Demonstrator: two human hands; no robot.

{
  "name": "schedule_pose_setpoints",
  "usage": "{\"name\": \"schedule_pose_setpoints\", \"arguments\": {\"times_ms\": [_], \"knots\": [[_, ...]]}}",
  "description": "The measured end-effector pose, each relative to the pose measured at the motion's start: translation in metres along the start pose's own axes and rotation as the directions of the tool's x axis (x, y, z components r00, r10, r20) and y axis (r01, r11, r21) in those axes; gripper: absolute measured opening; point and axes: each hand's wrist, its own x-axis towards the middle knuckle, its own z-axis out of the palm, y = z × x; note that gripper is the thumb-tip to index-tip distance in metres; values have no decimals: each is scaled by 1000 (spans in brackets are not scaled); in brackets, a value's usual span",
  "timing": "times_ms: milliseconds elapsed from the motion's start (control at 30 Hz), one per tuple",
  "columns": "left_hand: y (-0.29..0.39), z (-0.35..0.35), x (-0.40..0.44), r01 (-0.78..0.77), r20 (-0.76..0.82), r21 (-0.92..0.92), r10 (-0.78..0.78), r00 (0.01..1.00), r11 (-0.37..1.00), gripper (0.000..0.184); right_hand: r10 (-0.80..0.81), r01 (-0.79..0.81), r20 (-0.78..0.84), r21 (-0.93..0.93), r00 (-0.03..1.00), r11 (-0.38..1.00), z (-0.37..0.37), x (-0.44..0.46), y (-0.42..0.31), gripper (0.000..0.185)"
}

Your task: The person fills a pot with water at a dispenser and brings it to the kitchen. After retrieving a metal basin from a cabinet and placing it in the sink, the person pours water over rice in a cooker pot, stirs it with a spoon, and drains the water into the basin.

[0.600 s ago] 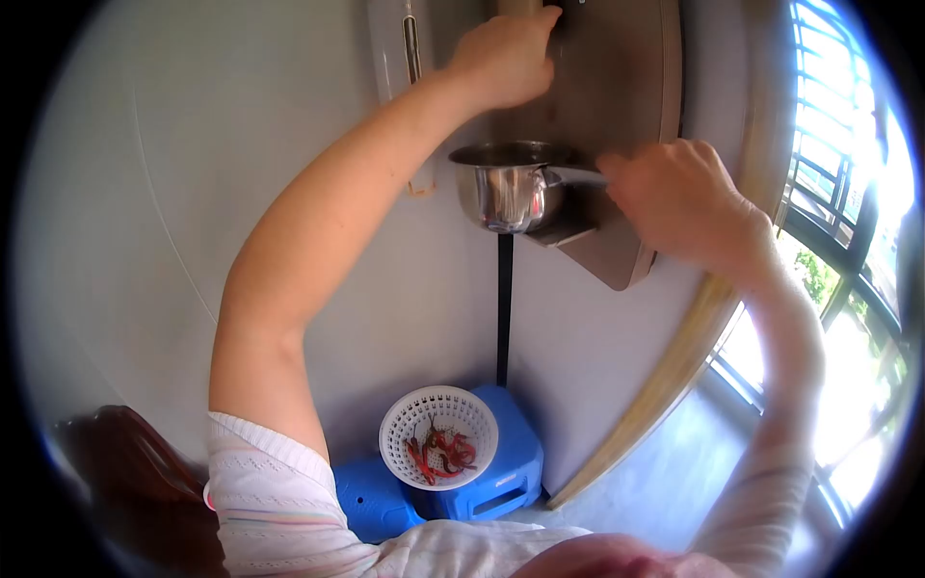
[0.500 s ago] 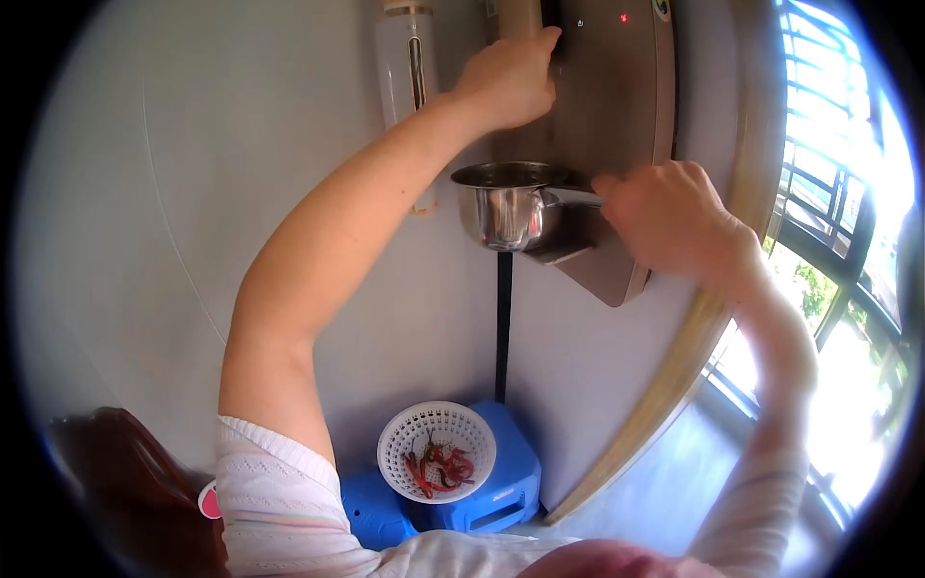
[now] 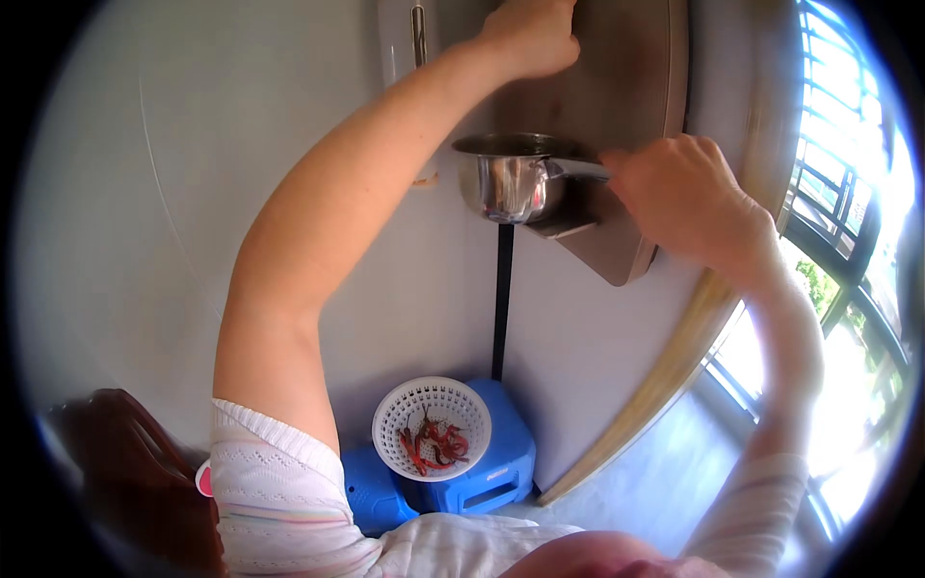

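Observation:
My right hand [image 3: 686,197] is closed around the handle of a shiny metal saucepan [image 3: 506,188]. The pan is held level under a brown wall-mounted panel unit [image 3: 631,77], just above a small ledge at its bottom. What the pan contains cannot be made out. My left hand [image 3: 535,37] is raised against the front of the unit, its visible fingers curled in. The top frame edge cuts off part of that hand, so whatever it touches is hidden.
A white cylindrical holder [image 3: 397,43] hangs on the wall at left. Below, a white perforated basket [image 3: 387,424] with dried red chillies [image 3: 436,445] sits on a blue stool [image 3: 506,424]. A dark brown chair [image 3: 130,472] stands lower left; a barred window [image 3: 848,173] is at right.
The view has tilted down a little, so everything sits higher in the frame. My left hand has shifted slightly right on the unit. My right hand still holds the saucepan.

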Motion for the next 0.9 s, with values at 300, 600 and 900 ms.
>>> {"name": "schedule_pose_setpoints", "arguments": {"times_ms": [300, 600, 900], "knots": [[-19, 12, 4, -21, -28, 29, 22, 999, 999, 57, -15, 15, -27, 19, 1000, 1000, 5, 2, 3, 10], [-39, 37, 10, -274, -281, 154, 308, 909, 949, 59, -33, 33, -26, 6, 999, 999, 3, 1, 4, 11], [-17, 44, 19, 202, 108, -88, -192, 975, 975, 65, -13, 12, 22, 49, 1000, 999, 4, 4, 4, 12]]}}
